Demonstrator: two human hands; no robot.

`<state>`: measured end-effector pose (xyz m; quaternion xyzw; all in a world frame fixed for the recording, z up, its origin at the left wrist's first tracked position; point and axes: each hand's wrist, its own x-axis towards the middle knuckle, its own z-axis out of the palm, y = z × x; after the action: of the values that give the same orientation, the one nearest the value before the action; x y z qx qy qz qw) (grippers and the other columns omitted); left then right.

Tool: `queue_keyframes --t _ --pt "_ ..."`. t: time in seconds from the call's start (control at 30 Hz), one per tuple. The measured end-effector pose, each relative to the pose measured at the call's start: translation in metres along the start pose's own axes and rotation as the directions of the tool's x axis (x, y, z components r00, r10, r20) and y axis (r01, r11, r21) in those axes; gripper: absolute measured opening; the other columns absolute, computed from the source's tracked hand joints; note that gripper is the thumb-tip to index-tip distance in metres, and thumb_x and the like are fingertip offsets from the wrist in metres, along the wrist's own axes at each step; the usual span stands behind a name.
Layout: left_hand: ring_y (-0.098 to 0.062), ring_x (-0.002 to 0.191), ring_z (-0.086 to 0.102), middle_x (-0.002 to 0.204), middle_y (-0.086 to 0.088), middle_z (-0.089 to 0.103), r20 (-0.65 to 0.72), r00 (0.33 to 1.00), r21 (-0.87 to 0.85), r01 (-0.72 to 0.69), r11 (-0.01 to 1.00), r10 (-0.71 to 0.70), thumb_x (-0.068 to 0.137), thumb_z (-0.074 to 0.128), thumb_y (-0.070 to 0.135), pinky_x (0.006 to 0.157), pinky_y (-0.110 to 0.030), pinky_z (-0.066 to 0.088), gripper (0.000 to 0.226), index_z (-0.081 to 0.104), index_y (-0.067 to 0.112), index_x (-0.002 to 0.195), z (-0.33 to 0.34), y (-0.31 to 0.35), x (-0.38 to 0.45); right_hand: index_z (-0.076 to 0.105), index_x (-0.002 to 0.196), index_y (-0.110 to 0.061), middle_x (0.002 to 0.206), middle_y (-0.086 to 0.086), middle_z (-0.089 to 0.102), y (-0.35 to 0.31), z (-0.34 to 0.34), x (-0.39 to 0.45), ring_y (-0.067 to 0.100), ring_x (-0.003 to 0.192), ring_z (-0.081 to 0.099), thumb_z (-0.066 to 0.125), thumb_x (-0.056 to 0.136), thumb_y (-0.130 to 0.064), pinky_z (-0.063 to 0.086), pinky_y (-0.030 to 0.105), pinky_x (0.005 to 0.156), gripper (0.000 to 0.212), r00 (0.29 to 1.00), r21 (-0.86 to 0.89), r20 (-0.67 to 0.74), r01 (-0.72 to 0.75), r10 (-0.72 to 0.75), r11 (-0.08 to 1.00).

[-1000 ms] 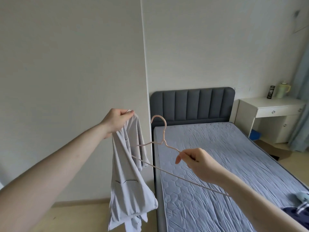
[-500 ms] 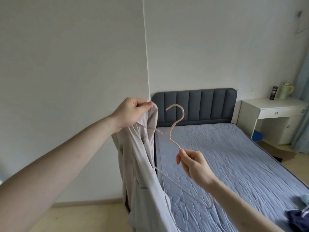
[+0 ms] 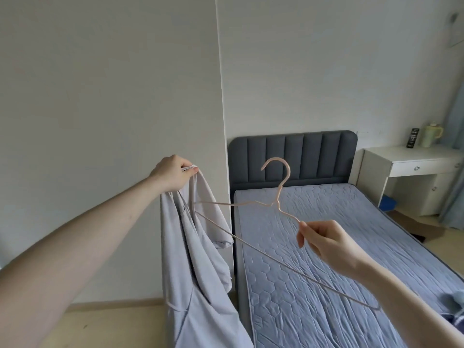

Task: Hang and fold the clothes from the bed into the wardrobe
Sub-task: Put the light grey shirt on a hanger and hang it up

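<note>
My left hand (image 3: 173, 175) grips the top edge of a light grey garment (image 3: 193, 267), which hangs down in front of the wall. My right hand (image 3: 324, 241) pinches a thin pink hanger (image 3: 276, 194) on its right shoulder wire. The hanger's hook points up and its left end sits inside the garment's opening. The bed (image 3: 313, 259) with a blue-grey quilted cover lies behind. A few clothes (image 3: 454, 308) show at the bed's lower right edge.
A dark grey padded headboard (image 3: 293, 156) stands at the back. A white desk (image 3: 411, 169) at the right carries a pale green jug (image 3: 431, 134) and a dark can (image 3: 413, 138). A white panel (image 3: 113, 121) fills the left. A blue curtain (image 3: 455, 172) hangs far right.
My right hand has swung the hanger up and level, and its left end has entered the garment. My left hand moved left with the garment, which has spread wider.
</note>
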<state>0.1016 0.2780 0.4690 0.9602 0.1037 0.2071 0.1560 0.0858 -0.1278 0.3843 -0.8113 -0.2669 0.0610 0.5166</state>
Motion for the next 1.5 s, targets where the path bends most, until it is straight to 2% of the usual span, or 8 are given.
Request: queue_keyframes --t 0.43,0.77,0.93,1.07,1.2,1.37,1.43,1.5 --pt "-0.027 0.063 0.027 0.059 -0.001 0.026 -0.088 0.992 -0.018 0.095 0.995 -0.096 0.098 0.058 0.044 0.055 -0.035 0.019 0.054 0.025 0.017 0.065 -0.001 -0.002 0.002 0.069 0.069 -0.016 0.053 0.003 0.034 -0.001 0.013 -0.006 0.021 0.05 0.023 0.048 0.107 -0.031 0.018 0.031 0.048 0.046 0.999 -0.02 0.026 0.027 -0.027 0.999" --pt "-0.023 0.057 0.027 0.057 -0.001 0.023 -0.161 0.987 -0.081 0.006 0.997 -0.019 0.1 0.056 0.042 0.054 -0.036 0.021 0.055 0.025 0.017 0.063 -0.016 0.022 -0.001 0.068 0.067 -0.014 0.039 -0.007 0.036 -0.009 0.05 -0.001 0.008 0.036 0.025 0.054 0.105 -0.026 0.021 0.017 0.04 0.042 0.975 -0.089 -0.221 0.019 -0.038 0.996" --pt "-0.025 0.057 0.033 0.056 -0.003 0.028 -0.249 0.964 -0.081 0.074 0.994 -0.093 0.098 0.056 0.046 0.054 -0.034 0.027 0.054 0.03 0.013 0.065 -0.035 0.015 0.002 0.07 0.065 -0.017 0.041 -0.004 0.037 -0.006 0.038 -0.002 0.009 0.038 0.025 0.058 0.103 -0.026 0.02 0.019 0.039 0.04 0.943 -0.113 -0.328 0.013 -0.049 0.994" --pt "-0.025 0.063 0.03 0.06 -0.003 0.027 -0.273 0.954 -0.145 0.088 0.986 -0.126 0.098 0.057 0.045 0.058 -0.034 0.028 0.052 0.037 0.007 0.069 -0.041 0.011 0.004 0.071 0.066 -0.018 0.041 -0.005 0.037 -0.005 0.032 -0.003 0.009 0.038 0.025 0.058 0.103 -0.026 0.02 0.018 0.039 0.04 0.946 -0.12 -0.32 0.014 -0.052 0.993" --pt "-0.02 0.063 0.022 0.062 0.0 0.022 -0.237 0.971 -0.21 -0.027 0.977 -0.024 0.1 0.058 0.039 0.058 -0.036 0.021 0.052 0.027 0.016 0.065 -0.033 0.042 -0.004 0.071 0.068 -0.018 0.039 -0.007 0.038 -0.009 0.053 0.002 0.008 0.036 0.027 0.056 0.104 -0.027 0.02 0.019 0.04 0.04 0.974 -0.134 -0.217 0.041 -0.07 0.99" --pt "-0.012 0.057 0.019 0.058 0.01 0.017 -0.181 0.982 -0.46 -0.135 0.877 0.056 0.101 0.061 0.037 0.058 -0.034 0.016 0.056 0.025 0.022 0.061 -0.026 0.087 -0.018 0.069 0.068 -0.015 0.045 -0.005 0.032 -0.009 0.079 0.014 0.011 0.041 0.023 0.052 0.105 -0.029 0.019 0.025 0.044 0.043 0.984 -0.008 -0.164 0.066 -0.067 0.998" --pt "-0.01 0.055 0.023 0.055 0.011 0.022 -0.133 0.989 -0.587 -0.132 0.799 0.066 0.102 0.062 0.035 0.059 -0.031 0.02 0.055 0.035 0.017 0.057 -0.024 0.1 -0.027 0.065 0.067 -0.013 0.051 -0.001 0.03 -0.007 0.086 0.018 0.012 0.045 0.022 0.05 0.106 -0.029 0.017 0.026 0.048 0.045 0.973 0.084 -0.223 0.077 -0.057 0.993" --pt "-0.012 0.053 0.036 0.053 0.006 0.039 -0.085 0.992 -0.638 -0.128 0.76 0.095 0.103 0.061 0.035 0.061 -0.028 0.031 0.052 0.058 -0.004 0.069 -0.023 0.107 -0.043 0.059 0.067 -0.008 0.053 0.001 0.03 -0.003 0.09 0.021 0.013 0.048 0.022 0.048 0.107 -0.028 0.017 0.027 0.051 0.047 0.95 0.186 -0.309 0.106 -0.044 0.977"
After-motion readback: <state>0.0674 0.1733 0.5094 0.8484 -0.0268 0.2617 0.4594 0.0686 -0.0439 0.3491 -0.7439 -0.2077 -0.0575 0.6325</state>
